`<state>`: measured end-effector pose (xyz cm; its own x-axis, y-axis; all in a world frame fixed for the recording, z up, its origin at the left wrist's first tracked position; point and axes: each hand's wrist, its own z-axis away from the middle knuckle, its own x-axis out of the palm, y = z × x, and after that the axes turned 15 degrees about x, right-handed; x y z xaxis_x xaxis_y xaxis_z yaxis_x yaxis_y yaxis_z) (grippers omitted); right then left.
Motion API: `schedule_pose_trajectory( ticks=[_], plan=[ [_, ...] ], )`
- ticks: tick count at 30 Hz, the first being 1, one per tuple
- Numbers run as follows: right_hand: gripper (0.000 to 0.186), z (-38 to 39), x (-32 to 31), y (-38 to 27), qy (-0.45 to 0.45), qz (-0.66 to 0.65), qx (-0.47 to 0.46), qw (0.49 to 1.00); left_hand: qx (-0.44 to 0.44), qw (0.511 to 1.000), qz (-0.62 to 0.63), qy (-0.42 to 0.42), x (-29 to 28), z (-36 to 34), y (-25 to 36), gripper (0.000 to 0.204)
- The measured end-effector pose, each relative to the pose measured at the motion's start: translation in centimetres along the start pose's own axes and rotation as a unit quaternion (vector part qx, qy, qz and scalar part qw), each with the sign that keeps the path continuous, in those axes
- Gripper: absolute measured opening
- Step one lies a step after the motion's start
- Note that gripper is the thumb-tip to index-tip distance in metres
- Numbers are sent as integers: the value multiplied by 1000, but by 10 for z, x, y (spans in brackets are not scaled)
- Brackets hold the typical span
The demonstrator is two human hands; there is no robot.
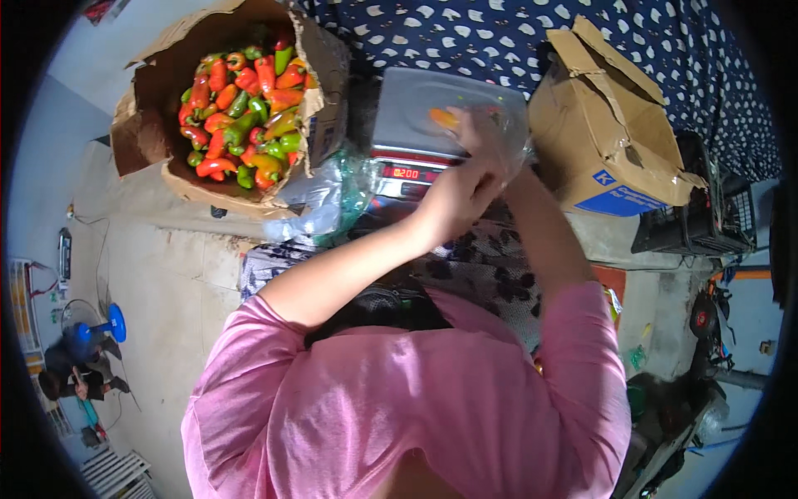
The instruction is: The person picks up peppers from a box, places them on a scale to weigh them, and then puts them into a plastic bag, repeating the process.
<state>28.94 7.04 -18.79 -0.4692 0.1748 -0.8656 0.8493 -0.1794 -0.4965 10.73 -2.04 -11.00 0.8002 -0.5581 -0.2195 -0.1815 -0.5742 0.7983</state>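
Over the grey pan of a digital scale (407,112), my two hands are close together around a clear plastic bag (517,125). My left hand (455,198) is at the near edge of the pan, its fingers closed on the bag's edge. Farther in, my right hand (482,137) is partly behind the clear plastic and smeared by motion. An orange pepper (443,118) is right by its fingertips; whether they grip it I cannot tell. The scale's red display (406,174) is lit below the pan.
To the left stands an open cardboard box (141,141) full of red, orange and green peppers (241,125). Crumpled clear plastic (320,195) lies beside it. At the right are another open cardboard box (603,125) and a black crate (706,216). Patterned dark cloth (465,33) hangs behind.
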Motion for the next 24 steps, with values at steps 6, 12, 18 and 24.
schedule_pose_trajectory(
  ticks=[6,12,18,24],
  plan=[
    [38,-28,-110,-6,-134,181,51,973,-24,968,213,134,-51,-59,-8,6],
    [24,0,-194,-93,-362,361,7,860,47,978,178,102,-51,-99,60,10],
    [44,74,-292,-159,-349,-1,-8,937,51,953,274,116,-91,-81,82,12],
    [44,138,-244,-155,-166,202,-202,944,55,964,240,105,-101,-63,127,10]
  ],
)
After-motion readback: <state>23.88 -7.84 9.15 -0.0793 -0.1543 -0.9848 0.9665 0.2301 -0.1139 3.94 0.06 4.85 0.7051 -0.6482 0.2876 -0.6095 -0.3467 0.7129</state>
